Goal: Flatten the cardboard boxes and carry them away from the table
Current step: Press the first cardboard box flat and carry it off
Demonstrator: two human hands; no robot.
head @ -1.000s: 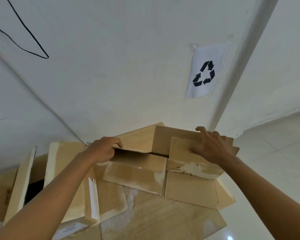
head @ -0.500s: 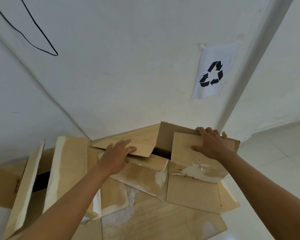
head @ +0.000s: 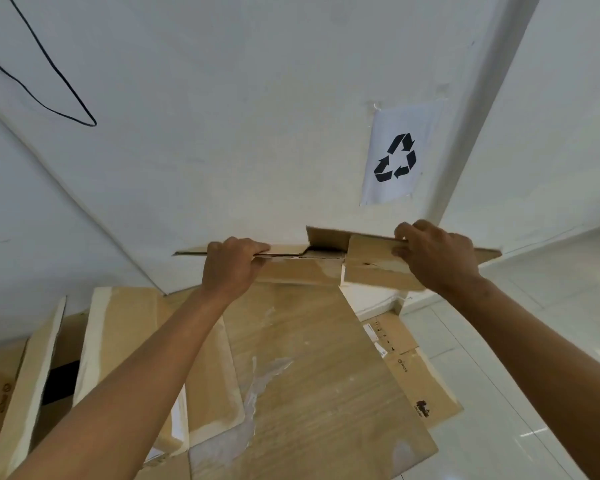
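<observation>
Now flat cardboard box w/ torn, whitish flaps, held edge-on.

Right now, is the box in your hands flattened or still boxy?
Flattened. The box shows almost edge-on as a thin slab, gripped by the left hand and right hand, lifted clear of the table.

A plain indoor recycling corner — white walls and a glossy white tiled floor. A paper sign with the recycling symbol hangs above flattened cardboard piled in the corner.
</observation>
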